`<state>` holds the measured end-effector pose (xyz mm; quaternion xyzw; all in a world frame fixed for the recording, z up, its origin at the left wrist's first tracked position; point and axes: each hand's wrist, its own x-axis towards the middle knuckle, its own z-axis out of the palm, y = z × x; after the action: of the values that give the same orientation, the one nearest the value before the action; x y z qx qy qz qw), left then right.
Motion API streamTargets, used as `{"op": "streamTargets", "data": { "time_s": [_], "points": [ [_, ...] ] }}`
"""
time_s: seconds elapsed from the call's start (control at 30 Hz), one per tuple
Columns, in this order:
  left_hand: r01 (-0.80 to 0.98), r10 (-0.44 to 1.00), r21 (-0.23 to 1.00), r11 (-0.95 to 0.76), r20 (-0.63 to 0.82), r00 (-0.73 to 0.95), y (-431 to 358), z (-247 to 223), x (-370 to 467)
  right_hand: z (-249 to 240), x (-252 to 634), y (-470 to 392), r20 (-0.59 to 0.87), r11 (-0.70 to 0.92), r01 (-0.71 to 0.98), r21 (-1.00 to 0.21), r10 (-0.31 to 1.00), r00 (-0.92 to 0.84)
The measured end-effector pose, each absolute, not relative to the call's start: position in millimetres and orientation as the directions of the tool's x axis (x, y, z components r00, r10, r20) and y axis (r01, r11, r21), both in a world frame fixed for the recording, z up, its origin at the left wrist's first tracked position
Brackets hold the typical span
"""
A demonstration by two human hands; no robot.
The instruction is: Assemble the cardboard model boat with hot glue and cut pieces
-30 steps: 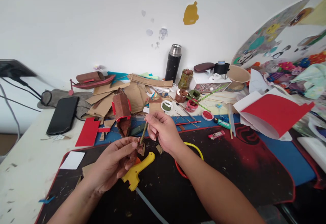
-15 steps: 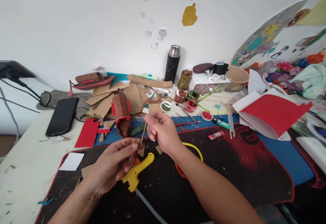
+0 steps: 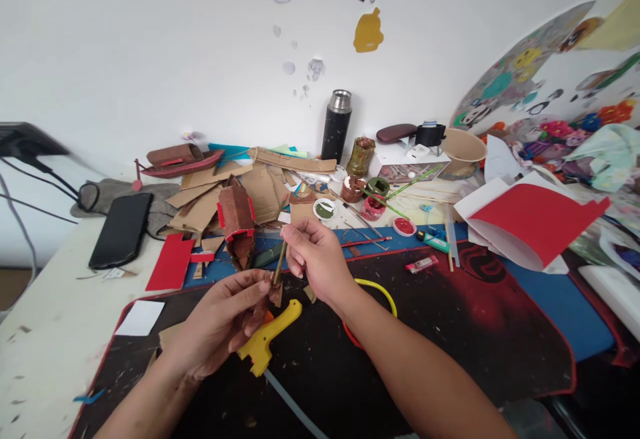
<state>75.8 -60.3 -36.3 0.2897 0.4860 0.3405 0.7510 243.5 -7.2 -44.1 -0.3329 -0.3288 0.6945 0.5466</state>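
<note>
My right hand (image 3: pixel 317 252) pinches the upper end of a thin green-brown stick (image 3: pixel 281 262) between thumb and fingertips. At the stick's lower end my left hand (image 3: pixel 233 312) is closed, its thumb and fingers gripping it beside a small brown piece (image 3: pixel 275 294); how the two join is hidden by the fingers. Just under my left fingers a yellow glue gun (image 3: pixel 275 336) with a grey cord lies on the black mat (image 3: pixel 425 352). Behind my hands stands a brown cardboard model boat (image 3: pixel 237 216) with red trim.
Cardboard scraps (image 3: pixel 265 189) and a second, red-hulled model boat (image 3: pixel 185 162) are at the back left. Open paint pots (image 3: pixel 353 189), brushes and a black thermos (image 3: pixel 337 129) stand along the back. A phone (image 3: pixel 121 229) lies left; red paper (image 3: pixel 540 219) curls up at right.
The whole view has shifted very slightly. Both hands keep the same grip on the stick, with hardly any visible movement.
</note>
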Motion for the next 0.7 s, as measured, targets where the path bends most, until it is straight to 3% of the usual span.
{"op": "streamTargets", "data": {
  "time_s": [0.7],
  "points": [
    [-0.102,0.847,0.869,0.484,-0.437,0.302,-64,-27,78,-45,246,-5,-0.110,-0.204,-0.532,-0.821,0.973,-0.204]
  ]
}}
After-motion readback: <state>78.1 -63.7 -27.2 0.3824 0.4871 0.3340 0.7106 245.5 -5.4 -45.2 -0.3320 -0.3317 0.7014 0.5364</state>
